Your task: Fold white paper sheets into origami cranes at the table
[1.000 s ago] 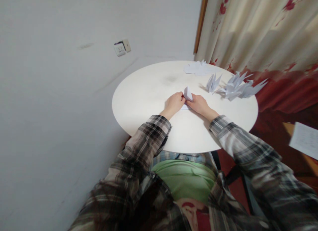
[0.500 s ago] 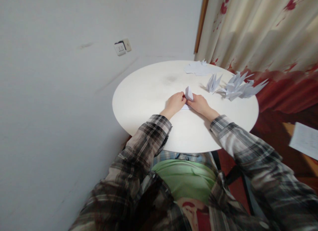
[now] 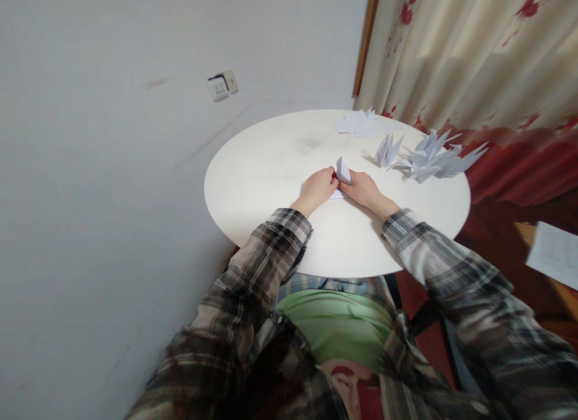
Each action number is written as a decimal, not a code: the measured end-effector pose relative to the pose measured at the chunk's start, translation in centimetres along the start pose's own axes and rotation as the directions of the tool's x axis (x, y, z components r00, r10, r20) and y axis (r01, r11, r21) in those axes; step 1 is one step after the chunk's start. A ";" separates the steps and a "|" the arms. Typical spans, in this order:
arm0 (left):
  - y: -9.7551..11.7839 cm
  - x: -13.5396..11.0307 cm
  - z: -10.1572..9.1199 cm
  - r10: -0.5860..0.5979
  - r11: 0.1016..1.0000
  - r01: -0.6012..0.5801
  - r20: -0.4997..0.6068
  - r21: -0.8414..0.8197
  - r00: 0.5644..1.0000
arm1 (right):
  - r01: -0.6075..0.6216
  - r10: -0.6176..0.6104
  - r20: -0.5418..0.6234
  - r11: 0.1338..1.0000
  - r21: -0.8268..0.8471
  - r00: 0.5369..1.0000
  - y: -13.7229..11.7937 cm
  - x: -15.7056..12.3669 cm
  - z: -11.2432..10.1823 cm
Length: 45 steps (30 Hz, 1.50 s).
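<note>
A piece of folded white paper (image 3: 342, 170) is between my two hands, low over the white round table (image 3: 262, 191). One flap of it stands up above my fingers, and a flat edge shows beneath them. My left hand (image 3: 320, 186) is closed on the paper's left side, fingers curled inward. From the right, my right hand (image 3: 362, 187) pinches the same paper near the raised flap. My fingers cover the middle of the folds. To the right stands a folded paper crane (image 3: 387, 151), apart from my right hand.
Several more paper cranes (image 3: 431, 161) cluster near the table's right edge. Flat white paper sheets (image 3: 363, 125) lie at the back. A wall with a socket (image 3: 218, 89) borders the left; a curtain (image 3: 451, 64) hangs behind. A printed sheet (image 3: 554, 251) lies lower at right.
</note>
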<state>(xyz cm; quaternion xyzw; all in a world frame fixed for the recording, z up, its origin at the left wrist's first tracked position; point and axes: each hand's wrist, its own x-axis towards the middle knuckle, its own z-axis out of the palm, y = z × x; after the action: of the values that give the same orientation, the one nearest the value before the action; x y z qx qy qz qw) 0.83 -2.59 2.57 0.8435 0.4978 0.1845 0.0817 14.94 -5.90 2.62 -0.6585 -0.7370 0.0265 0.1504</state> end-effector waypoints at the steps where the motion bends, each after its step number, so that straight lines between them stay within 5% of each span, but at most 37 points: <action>1: 0.0 0.0 0.0 -0.005 1.000 0.005 0.004 0.001 1.000 | 0.003 -0.003 0.001 1.000 0.000 1.000 0.0 0.0 0.0; 45: -0.3 -0.1 0.3 0.088 0.996 -0.088 0.009 0.020 0.996 | 0.061 -0.061 -0.002 0.998 -0.006 0.998 0.7 0.3 0.4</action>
<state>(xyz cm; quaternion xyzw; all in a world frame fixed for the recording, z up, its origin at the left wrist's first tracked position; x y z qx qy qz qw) 0.72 -2.51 2.17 0.8661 0.4619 0.1793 0.0669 15.45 -5.48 2.11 -0.6362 -0.7566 0.0187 0.1500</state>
